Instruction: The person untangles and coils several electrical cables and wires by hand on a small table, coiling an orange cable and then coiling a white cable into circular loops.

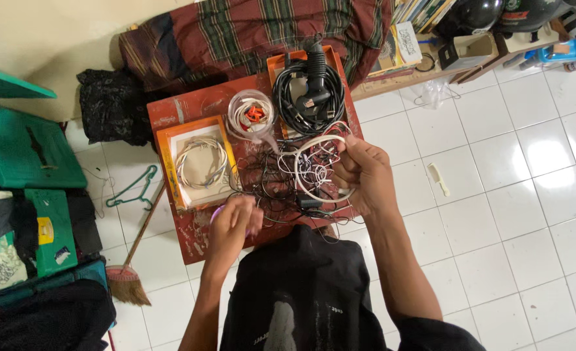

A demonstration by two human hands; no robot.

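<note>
On a small red table lies a tangle of thin black and white wires. My right hand grips a loop of thick white cable lifted out of that tangle. My left hand is closed on a small purple object at the table's near edge, beside the wires. An orange box at the left holds a coiled white cable. A clear round container holds white cord and orange bits. A second orange box holds a thick black cable coil.
A striped cloth lies behind the table. Green crates stand at the left, with a broom and a green hanger on the white tiled floor. A white comb lies to the right; books and helmets are at top right.
</note>
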